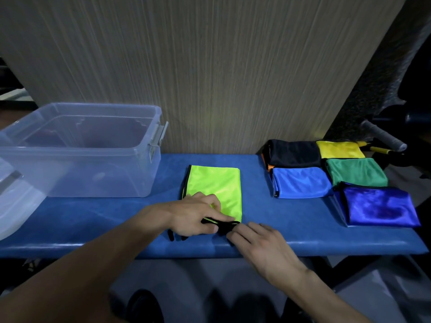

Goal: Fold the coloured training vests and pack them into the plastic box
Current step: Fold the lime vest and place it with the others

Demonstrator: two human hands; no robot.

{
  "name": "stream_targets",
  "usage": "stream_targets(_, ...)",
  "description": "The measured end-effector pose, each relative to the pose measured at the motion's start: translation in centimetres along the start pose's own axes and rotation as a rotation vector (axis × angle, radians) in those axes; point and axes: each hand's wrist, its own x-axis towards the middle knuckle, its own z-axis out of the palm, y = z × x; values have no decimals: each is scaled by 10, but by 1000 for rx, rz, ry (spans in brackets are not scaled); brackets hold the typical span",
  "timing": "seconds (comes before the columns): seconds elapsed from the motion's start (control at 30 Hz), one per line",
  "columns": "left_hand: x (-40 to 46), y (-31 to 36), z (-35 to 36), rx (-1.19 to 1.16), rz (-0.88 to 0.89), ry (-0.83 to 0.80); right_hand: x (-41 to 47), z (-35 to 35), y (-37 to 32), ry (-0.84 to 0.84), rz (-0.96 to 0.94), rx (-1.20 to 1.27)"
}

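At table centre: lime vest (217, 187) half-folded, near plastic box (79, 148). Left hand (196, 215) pinches black trim; right hand (258, 241) fingers curled on same trim. Advice: tuck trim under, square edges, flatten before packing.

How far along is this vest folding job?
Five folded vests, black, yellow, green, blue and dark blue, lie together on the bench. The lime vest is in hand: left hand and right hand work its black-trimmed near edge. Packing remains; no vest shows in the plastic box.
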Motion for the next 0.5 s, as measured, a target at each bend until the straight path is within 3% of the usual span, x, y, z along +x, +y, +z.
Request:
stream_targets(0.13,-1,1,1,45,5,-18,24,-12,4,-51,131,60)
stream_targets(0.23,-2,1,1,43,-15,-58,52,-25,14,-220,248,79)
stream_targets(0.4,-3,5,-3,24,-41,-112,75,-10,39,-393,520,419)
stream_targets(0.5,-5,2,-8,-161,-50,-104,76,6,45,-427,654,556)
